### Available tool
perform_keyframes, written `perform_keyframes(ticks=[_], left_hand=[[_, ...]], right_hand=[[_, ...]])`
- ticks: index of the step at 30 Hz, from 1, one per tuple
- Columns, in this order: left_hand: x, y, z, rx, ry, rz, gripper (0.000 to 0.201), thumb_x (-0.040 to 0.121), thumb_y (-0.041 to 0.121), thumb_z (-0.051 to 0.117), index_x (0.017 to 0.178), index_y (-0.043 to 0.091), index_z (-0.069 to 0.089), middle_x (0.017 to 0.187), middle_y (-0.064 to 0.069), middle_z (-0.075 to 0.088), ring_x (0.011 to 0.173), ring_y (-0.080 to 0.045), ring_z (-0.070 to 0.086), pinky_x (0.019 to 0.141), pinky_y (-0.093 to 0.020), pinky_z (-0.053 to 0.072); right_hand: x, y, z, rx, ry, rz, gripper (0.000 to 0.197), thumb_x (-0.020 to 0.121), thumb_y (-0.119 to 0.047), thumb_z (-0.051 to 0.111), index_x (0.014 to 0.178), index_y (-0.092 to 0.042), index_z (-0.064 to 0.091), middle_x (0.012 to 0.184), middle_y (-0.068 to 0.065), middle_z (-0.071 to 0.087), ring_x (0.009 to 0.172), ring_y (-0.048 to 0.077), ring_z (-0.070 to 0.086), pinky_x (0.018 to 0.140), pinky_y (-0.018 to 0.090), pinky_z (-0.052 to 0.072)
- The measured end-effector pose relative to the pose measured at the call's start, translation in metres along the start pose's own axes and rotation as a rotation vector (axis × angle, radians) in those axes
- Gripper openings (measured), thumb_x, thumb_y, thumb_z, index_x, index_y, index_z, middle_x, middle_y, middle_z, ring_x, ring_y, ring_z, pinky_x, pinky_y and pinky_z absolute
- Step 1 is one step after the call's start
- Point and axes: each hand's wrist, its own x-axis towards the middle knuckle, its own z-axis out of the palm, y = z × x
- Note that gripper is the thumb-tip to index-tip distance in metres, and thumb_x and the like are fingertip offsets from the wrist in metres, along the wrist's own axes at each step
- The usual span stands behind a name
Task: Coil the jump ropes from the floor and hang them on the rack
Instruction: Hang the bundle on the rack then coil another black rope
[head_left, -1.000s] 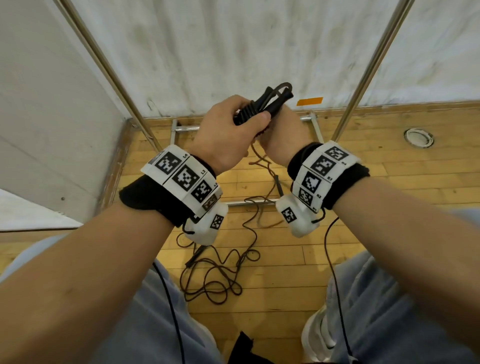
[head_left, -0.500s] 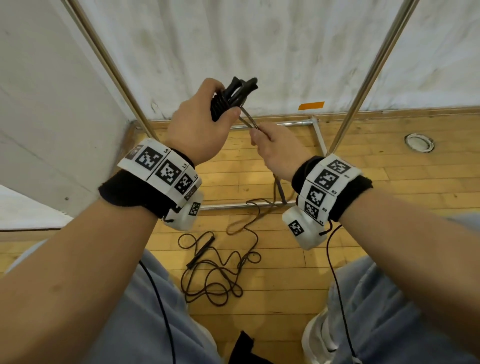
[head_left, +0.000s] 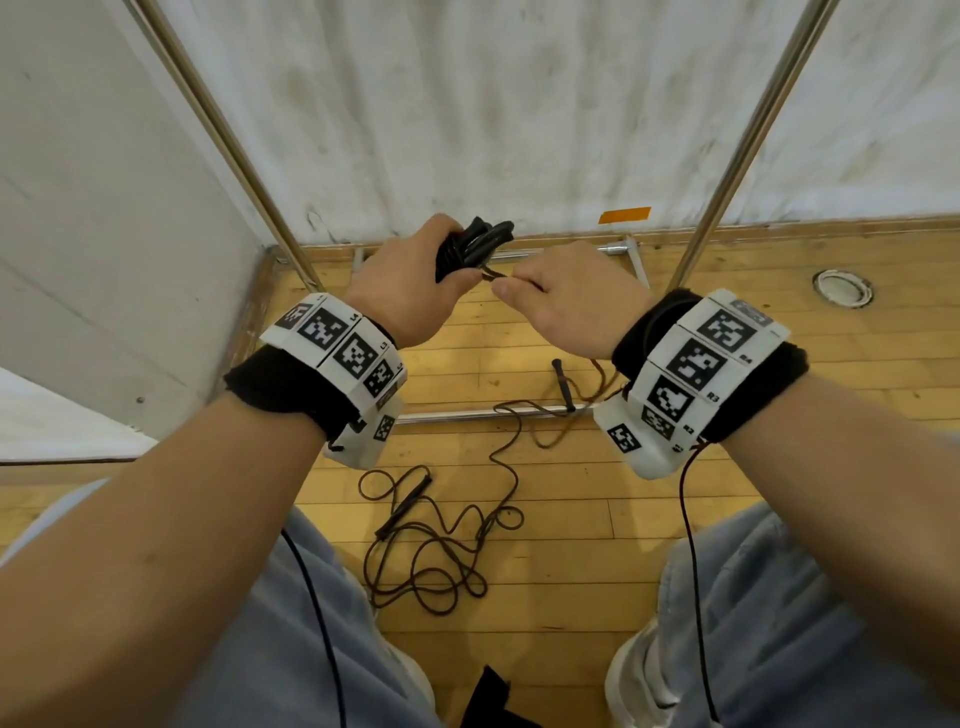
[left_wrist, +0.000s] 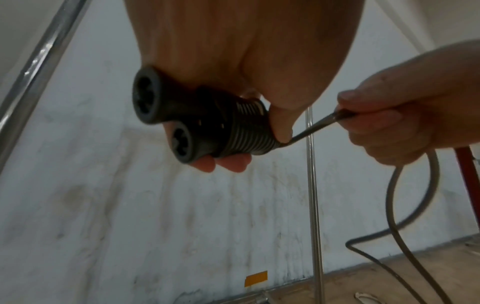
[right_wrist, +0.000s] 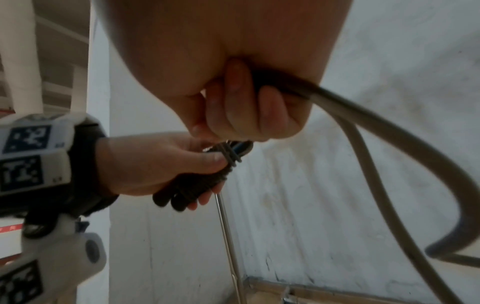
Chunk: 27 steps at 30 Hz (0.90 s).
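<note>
My left hand grips two black jump-rope handles held side by side, with cord wound tightly round them into a bundle. The left wrist view shows the bundle end-on, with my thumb pressing the last turn. Just right of it my right hand pinches the free cord, which runs taut from the bundle and trails down behind the right wrist. A second rope lies tangled on the wooden floor, one handle among its loops. The rack's slanted metal poles rise on both sides.
The rack's base bar crosses the floor under my hands, with another black handle lying by it. White walls close the corner at left and behind. A round floor fitting sits at right, orange tape on the wall. My knees flank the tangled rope.
My hands have parted: the right one came from behind the bundle to its right side, pinching the cord. The left hand rose up and left with the bundle, then came back down.
</note>
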Motion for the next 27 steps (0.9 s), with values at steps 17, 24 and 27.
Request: perform_keyframes(ticks=[17, 24, 27], left_hand=[[-0.024, 0.036, 0.013, 0.056, -0.084, 0.179, 0.039, 0.076, 0.068, 0.059, 0.101, 0.039, 0.058, 0.071, 0.019, 0.056, 0.067, -0.005, 0.056, 0.055, -0.024, 0.045], [-0.032, 0.037, 0.006, -0.023, 0.019, 0.264, 0.042, 0.081, 0.057, 0.057, 0.115, 0.033, 0.056, 0.078, 0.019, 0.054, 0.078, -0.012, 0.061, 0.065, -0.029, 0.050], [-0.032, 0.037, 0.001, -0.154, 0.062, 0.212, 0.032, 0.081, 0.054, 0.060, 0.103, 0.032, 0.052, 0.075, 0.019, 0.054, 0.070, -0.003, 0.056, 0.058, -0.025, 0.043]], right_hand=[[0.008, 0.017, -0.013, 0.207, 0.300, 0.190, 0.043, 0.094, -0.041, 0.049, 0.073, -0.005, 0.062, 0.052, -0.005, 0.041, 0.046, 0.008, 0.038, 0.042, 0.014, 0.028], [0.012, 0.028, -0.016, 0.750, 0.086, 0.355, 0.038, 0.088, -0.042, 0.060, 0.067, -0.011, 0.060, 0.061, 0.002, 0.047, 0.055, 0.016, 0.041, 0.050, 0.024, 0.036], [0.012, 0.032, -0.011, 1.113, -0.063, 0.314, 0.026, 0.096, -0.027, 0.049, 0.074, -0.014, 0.056, 0.052, -0.006, 0.041, 0.043, 0.007, 0.029, 0.039, 0.018, 0.023]])
